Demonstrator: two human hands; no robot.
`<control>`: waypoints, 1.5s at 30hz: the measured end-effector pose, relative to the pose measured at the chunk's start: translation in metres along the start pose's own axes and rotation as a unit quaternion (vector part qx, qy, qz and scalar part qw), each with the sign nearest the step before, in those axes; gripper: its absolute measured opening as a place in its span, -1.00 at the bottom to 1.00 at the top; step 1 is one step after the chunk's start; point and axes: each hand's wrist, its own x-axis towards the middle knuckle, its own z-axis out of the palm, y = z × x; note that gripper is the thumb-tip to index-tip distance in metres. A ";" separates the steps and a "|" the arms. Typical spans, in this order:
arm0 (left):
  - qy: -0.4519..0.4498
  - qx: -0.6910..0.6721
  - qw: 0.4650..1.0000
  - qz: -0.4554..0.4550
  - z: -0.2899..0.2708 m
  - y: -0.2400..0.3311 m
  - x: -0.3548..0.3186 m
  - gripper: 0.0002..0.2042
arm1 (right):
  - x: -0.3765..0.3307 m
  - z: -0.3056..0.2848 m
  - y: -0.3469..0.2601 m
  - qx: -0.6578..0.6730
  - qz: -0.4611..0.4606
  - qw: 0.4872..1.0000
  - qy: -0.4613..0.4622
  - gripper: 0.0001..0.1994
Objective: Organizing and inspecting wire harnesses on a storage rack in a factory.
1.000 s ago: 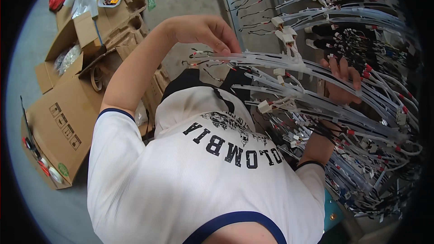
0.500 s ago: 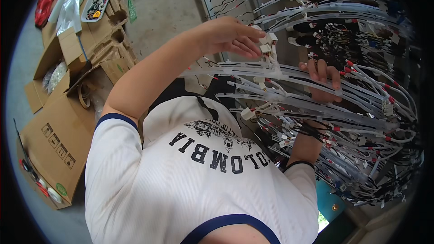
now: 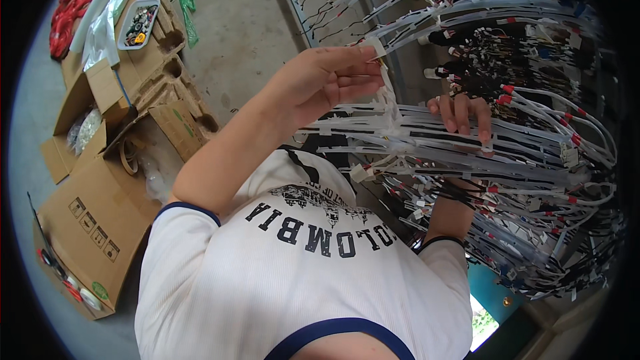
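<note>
My left hand (image 3: 327,83) is closed, with thumb and fingertips pinching a white plastic connector (image 3: 377,47). A short white-sleeved branch (image 3: 387,93) runs from that connector down into a wire harness (image 3: 407,127) of clear-sleeved black and white wires. Further right, my right hand (image 3: 465,117) curls its fingers over the same harness, its forearm coming up from beneath the wires. Another white connector (image 3: 360,173) hangs at the near left end of the bundles. The contact between the left fingertips and the connector is partly hidden.
Many more wire bundles (image 3: 467,7) with red and white ends hang behind and to the right, beside a metal rail (image 3: 293,3). At left stand an open cardboard box (image 3: 87,220), a tray of small parts (image 3: 140,23) and a green plastic strip (image 3: 186,8).
My left hand has gripped a connector and drawn it up and left, stretching its branch out from the harness. My right hand has shifted slightly left, still on the harness.
</note>
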 end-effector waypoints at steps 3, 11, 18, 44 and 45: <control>-0.034 0.014 0.999 0.010 0.006 0.000 -0.008 -0.73 | 0.000 0.001 0.000 0.004 -0.002 1.000 -0.017 -0.67; -0.116 0.158 0.960 0.202 0.034 -0.015 -0.039 -0.74 | -0.003 0.000 0.002 -0.010 -0.001 1.000 -0.025 -0.73; -0.149 0.255 0.902 0.314 0.039 -0.031 -0.051 -0.70 | 0.002 0.004 -0.001 -0.015 0.006 1.000 -0.013 -0.83; 0.018 0.673 0.518 0.528 0.013 -0.065 0.024 -0.51 | -0.027 0.029 -0.024 -0.214 0.176 0.839 0.469 0.06; 0.011 0.695 0.511 0.506 0.009 -0.063 0.030 -0.51 | -0.031 0.034 -0.028 -0.222 0.224 0.800 0.511 0.02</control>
